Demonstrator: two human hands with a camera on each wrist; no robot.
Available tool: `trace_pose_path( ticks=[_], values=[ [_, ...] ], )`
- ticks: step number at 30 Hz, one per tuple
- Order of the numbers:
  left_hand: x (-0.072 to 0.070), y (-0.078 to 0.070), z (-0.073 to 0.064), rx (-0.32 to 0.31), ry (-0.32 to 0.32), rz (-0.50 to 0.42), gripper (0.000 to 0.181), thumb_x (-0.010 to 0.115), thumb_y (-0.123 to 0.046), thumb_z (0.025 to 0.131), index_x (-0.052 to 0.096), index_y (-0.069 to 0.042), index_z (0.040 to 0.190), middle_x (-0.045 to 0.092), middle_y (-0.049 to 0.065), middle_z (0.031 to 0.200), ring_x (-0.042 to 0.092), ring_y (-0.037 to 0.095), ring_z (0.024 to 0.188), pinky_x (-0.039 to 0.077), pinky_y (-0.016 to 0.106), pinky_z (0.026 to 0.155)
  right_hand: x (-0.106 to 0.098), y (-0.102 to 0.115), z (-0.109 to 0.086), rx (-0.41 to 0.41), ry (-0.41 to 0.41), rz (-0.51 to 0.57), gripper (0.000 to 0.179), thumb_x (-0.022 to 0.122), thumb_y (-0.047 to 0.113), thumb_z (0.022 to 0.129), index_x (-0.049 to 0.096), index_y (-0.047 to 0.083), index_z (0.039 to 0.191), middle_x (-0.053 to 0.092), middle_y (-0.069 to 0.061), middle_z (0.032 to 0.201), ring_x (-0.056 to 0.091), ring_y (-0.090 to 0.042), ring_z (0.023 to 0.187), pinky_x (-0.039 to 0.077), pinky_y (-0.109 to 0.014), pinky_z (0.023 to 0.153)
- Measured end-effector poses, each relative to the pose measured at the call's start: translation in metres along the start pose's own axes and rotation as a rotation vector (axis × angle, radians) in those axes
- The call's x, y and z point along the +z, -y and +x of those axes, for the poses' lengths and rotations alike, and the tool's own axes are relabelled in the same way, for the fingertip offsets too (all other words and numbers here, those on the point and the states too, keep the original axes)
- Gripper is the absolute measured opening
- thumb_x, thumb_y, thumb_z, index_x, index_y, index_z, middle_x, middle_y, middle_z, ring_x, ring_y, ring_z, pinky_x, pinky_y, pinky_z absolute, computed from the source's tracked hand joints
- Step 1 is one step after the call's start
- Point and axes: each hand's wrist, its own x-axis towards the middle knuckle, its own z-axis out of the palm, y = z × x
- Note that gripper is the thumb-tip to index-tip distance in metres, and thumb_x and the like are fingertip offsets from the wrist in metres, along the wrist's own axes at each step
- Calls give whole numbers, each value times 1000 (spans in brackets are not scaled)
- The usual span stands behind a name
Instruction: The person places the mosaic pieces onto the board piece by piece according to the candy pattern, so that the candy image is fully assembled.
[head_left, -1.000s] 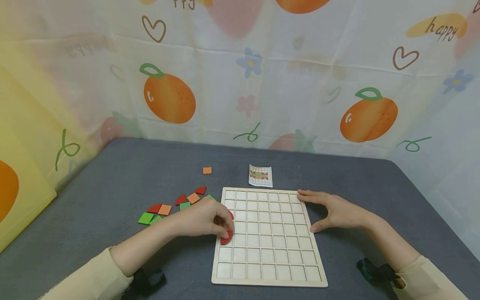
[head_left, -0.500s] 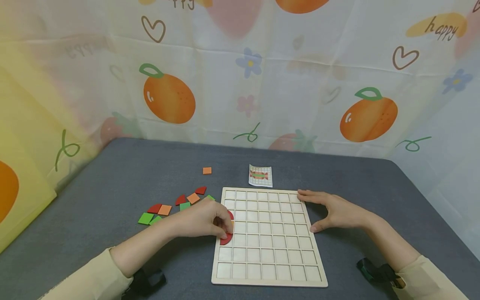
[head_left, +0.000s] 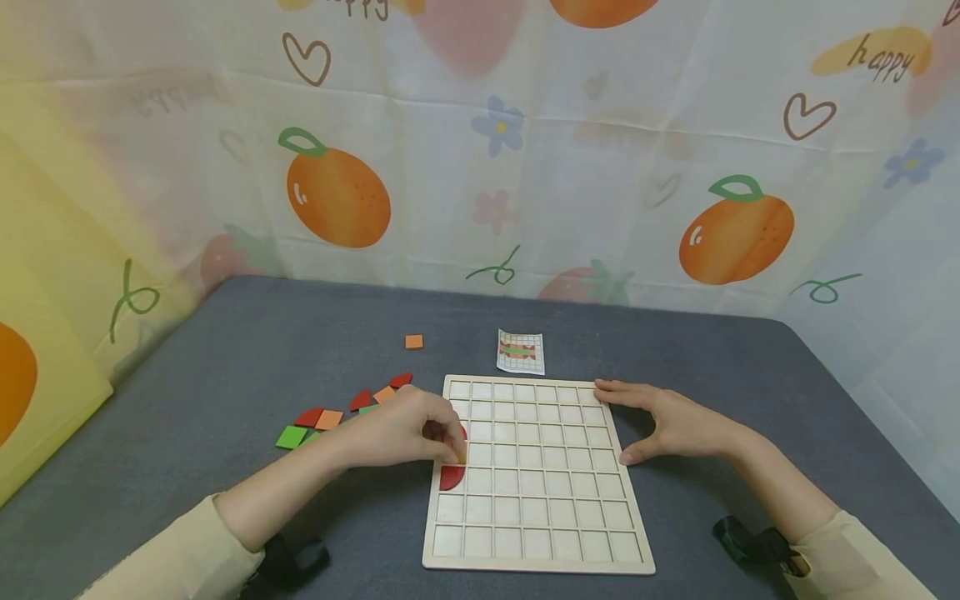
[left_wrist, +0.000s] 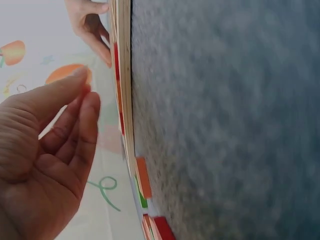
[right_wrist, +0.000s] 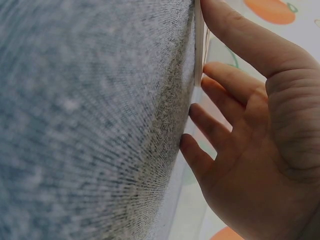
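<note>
Pale wood makes up the one grid board (head_left: 538,571), lower centre of the head view, seven rows by seven columns. The left hand (head_left: 412,429) is over its left column, thumb and fingertips drawn narrow; whether they pinch anything I cannot tell. The right hand (head_left: 671,423) is spread wide, touching the board's right edge. The step looks like seating an orange square (head_left: 463,454) between two red pieces (head_left: 452,478): align its sides with the cell, press flat, then lift straight off without nudging its neighbours, the other hand bracing the board. Left of centre on the table (head_left: 247,358) lie three more red pieces, three more orange squares and three visible green pieces (head_left: 291,437). One picture card (head_left: 521,352) lies just above the board.
</note>
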Motion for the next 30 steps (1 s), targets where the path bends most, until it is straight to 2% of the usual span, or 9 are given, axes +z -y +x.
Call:
trace_pose_path(
  ticks=[4,11,14,19,24,30],
  values=[
    [-9,1,-1,-29,-52,1,8,76,-10,84,75,-15,90,73,-3,87,64,5,70,55,22,69,0,1,0,-3,1,5,95,79,55,75,39,16,152,28,-12,164,23,-47,149,27,-71,110],
    [-32,4,-6,-122,-198,124,7,75,-15,87,76,-15,94,73,-6,90,63,6,77,53,23,71,0,1,1,-9,3,6,96,79,54,75,39,15,152,28,-13,163,23,-47,149,27,-71,109],
    [-43,8,-10,-164,-244,129,10,74,-15,87,75,-14,97,73,-4,93,64,9,81,54,25,72,0,1,1,-9,2,3,96,79,54,75,39,15,152,28,-14,163,23,-47,149,27,-71,109],
    [-57,17,-16,-247,-282,105,15,73,-15,89,74,-13,104,72,-1,97,65,14,88,55,29,79,0,1,1,-13,4,4,95,79,54,75,39,15,152,28,-14,163,23,-48,149,27,-71,109],
    [-67,29,-23,-333,-325,118,22,71,-17,90,72,-13,112,71,7,113,64,19,99,55,36,85,0,2,0,-17,2,0,95,79,54,75,39,15,152,28,-14,163,24,-48,148,28,-71,109],
    [-66,43,-27,-414,-312,95,32,68,-21,93,66,-9,123,67,14,123,63,27,110,55,38,85,0,1,1,-15,-2,-11,96,79,55,75,39,15,152,28,-13,163,24,-48,148,28,-71,109]
  ],
)
